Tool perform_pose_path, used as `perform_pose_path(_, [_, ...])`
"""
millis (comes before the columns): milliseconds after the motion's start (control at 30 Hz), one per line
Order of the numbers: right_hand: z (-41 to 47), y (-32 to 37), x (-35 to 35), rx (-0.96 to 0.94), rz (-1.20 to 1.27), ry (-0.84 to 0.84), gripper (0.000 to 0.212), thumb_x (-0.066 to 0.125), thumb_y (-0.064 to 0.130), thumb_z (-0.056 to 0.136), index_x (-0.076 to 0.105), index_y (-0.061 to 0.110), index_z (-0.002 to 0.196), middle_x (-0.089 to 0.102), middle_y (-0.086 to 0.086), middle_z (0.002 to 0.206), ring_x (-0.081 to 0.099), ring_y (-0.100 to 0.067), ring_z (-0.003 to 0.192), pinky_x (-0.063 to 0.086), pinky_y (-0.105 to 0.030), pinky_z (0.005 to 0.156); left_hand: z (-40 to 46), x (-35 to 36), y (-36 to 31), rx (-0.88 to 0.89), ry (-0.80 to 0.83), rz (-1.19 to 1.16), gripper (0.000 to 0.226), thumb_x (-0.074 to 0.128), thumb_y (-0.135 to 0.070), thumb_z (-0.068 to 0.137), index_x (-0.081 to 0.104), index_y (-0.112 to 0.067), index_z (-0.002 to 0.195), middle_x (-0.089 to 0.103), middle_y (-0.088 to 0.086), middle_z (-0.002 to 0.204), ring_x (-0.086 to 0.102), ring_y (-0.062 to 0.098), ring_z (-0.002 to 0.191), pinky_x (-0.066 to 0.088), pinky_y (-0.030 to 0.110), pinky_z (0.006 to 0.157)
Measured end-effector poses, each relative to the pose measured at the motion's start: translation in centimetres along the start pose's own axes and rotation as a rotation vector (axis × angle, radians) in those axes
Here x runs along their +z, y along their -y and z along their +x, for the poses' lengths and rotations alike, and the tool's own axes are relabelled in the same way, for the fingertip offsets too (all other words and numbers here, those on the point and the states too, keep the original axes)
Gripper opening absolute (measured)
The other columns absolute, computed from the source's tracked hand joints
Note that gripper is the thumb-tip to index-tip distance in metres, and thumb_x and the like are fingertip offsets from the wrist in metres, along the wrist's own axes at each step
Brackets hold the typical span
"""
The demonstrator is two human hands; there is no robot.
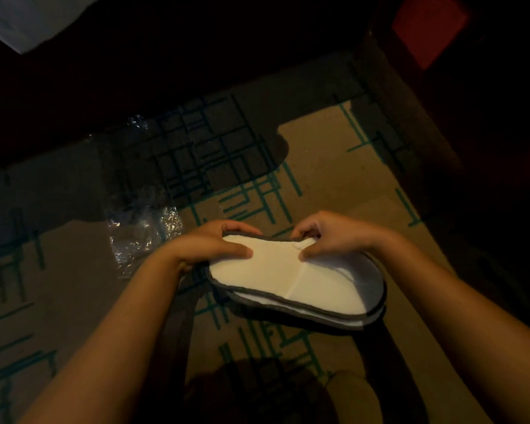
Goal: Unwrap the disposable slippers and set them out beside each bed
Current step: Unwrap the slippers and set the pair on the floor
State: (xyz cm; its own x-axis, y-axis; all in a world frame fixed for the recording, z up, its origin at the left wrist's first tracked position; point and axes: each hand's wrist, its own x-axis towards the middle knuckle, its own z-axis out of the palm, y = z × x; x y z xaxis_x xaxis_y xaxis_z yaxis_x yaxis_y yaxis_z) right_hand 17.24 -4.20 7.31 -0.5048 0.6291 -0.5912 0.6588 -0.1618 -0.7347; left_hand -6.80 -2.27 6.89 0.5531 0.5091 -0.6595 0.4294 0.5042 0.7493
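Observation:
A pair of white disposable slippers (pixel 291 280) with grey trim is stacked flat, held above the carpet at the centre. My left hand (pixel 214 243) grips the heel end, thumb on the white sole and fingers curled behind the edge. My right hand (pixel 328 237) pinches the far edge near the middle of the top slipper. A crumpled clear plastic wrapper (pixel 141 237) lies on the carpet to the left of my left hand.
The floor is a tan carpet (pixel 334 166) with dark and teal line patterns. A white bed sheet corner (pixel 22 19) shows at the top left. Dark furniture (pixel 471 87) stands along the right, with a red surface (pixel 426 26) at the top right.

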Motion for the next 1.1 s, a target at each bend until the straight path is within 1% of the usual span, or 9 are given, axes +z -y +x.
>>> perform_pose_path(133, [-0.1, -1.6, 0.2, 0.024, 0.128, -0.036, 0.014, 0.069, 0.007, 0.079, 0.068, 0.019, 0.086, 0.069, -0.003, 0.093, 0.064, -0.013, 0.088, 0.049, -0.032, 0.082, -0.2, -0.5, 1.6, -0.046, 0.062, -0.416, 0.058, 0.090, -0.037, 0.029, 0.074, -0.018, 0.082, 0.075, -0.001, 0.076, 0.070, 0.009, 0.068, 0.058, 0.020, 0.058])
perform_pose_path(233, [-0.3, -2.7, 0.1, 0.073, 0.215, -0.063, 0.013, 0.069, 0.007, 0.080, 0.068, 0.015, 0.090, 0.069, 0.000, 0.091, 0.063, -0.004, 0.079, 0.049, -0.019, 0.074, -0.2, -0.9, 2.5, -0.095, 0.006, -0.673, 0.044, 0.090, -0.032, 0.037, 0.077, -0.012, 0.074, 0.075, 0.003, 0.070, 0.071, 0.012, 0.063, 0.060, 0.024, 0.056])
perform_pose_path(367, [-0.2, -3.6, 0.5, 0.124, 0.252, -0.098, 0.013, 0.069, 0.004, 0.079, 0.067, 0.015, 0.087, 0.066, 0.002, 0.084, 0.061, 0.005, 0.065, 0.047, -0.012, 0.067, 0.0, -0.9, 2.7, -0.158, -0.121, -0.580, 0.005, 0.067, -0.014, 0.073, 0.072, -0.014, 0.075, 0.074, 0.000, 0.065, 0.070, 0.007, 0.058, 0.058, 0.020, 0.053])
perform_pose_path(433, [-0.2, -3.9, 0.6, 0.130, 0.278, -0.107, 0.014, 0.069, 0.004, 0.079, 0.067, 0.016, 0.084, 0.067, 0.003, 0.082, 0.061, 0.005, 0.062, 0.047, -0.009, 0.063, 0.5, -0.9, 2.7, -0.172, -0.195, -0.534, 0.015, 0.054, -0.006, 0.086, 0.065, -0.013, 0.078, 0.073, -0.003, 0.059, 0.068, 0.004, 0.055, 0.058, 0.017, 0.056])
perform_pose_path(667, [-0.3, -4.2, 0.6, 0.144, 0.410, -0.138, 0.015, 0.065, 0.001, 0.081, 0.065, 0.016, 0.079, 0.068, 0.007, 0.073, 0.063, 0.003, 0.059, 0.051, -0.012, 0.060, 1.7, 0.2, 2.1, -0.160, -0.361, -0.655, 0.019, 0.049, -0.031, 0.090, 0.060, -0.020, 0.078, 0.070, -0.009, 0.053, 0.066, 0.001, 0.050, 0.055, 0.014, 0.053])
perform_pose_path(767, [-0.2, -4.1, 1.1, 0.156, 0.572, -0.282, 0.012, 0.062, 0.001, 0.083, 0.063, 0.013, 0.080, 0.066, -0.001, 0.074, 0.062, -0.001, 0.055, 0.051, -0.015, 0.057, 1.5, 2.1, 2.5, -0.237, -0.242, -0.744, 0.028, 0.044, -0.041, 0.089, 0.061, -0.021, 0.079, 0.070, -0.004, 0.060, 0.066, 0.009, 0.059, 0.056, 0.020, 0.058])
perform_pose_path(867, [0.5, -3.8, 1.7, 0.226, 0.775, -0.519, 0.013, 0.062, 0.003, 0.083, 0.061, 0.015, 0.077, 0.065, -0.001, 0.075, 0.064, -0.007, 0.058, 0.052, -0.017, 0.054, 1.1, 5.2, 3.6, -0.303, -0.155, -0.677, 0.014, 0.054, -0.023, 0.086, 0.060, -0.019, 0.098, 0.066, 0.001, 0.084, 0.062, 0.016, 0.080, 0.055, 0.029, 0.070])
perform_pose_path(967, [1.0, -3.2, 1.9, 0.268, 0.901, -0.616, 0.010, 0.063, 0.007, 0.083, 0.061, 0.016, 0.077, 0.066, -0.001, 0.077, 0.062, -0.014, 0.067, 0.053, -0.021, 0.058, 1.6, 7.9, 4.4, -0.265, -0.327, -0.561, 0.029, 0.055, -0.006, 0.086, 0.056, -0.008, 0.115, 0.066, 0.002, 0.090, 0.063, 0.015, 0.079, 0.056, 0.026, 0.064])
perform_pose_path(1100, [1.4, -3.2, 1.2, 0.281, 0.865, -0.770, 0.022, 0.061, 0.003, 0.083, 0.059, 0.017, 0.066, 0.063, -0.002, 0.068, 0.060, -0.012, 0.056, 0.048, -0.029, 0.060, 2.4, 8.0, 4.6, -0.176, -0.599, -0.554, 0.026, 0.056, -0.003, 0.085, 0.057, -0.002, 0.112, 0.065, 0.016, 0.102, 0.062, 0.024, 0.079, 0.052, 0.039, 0.081])
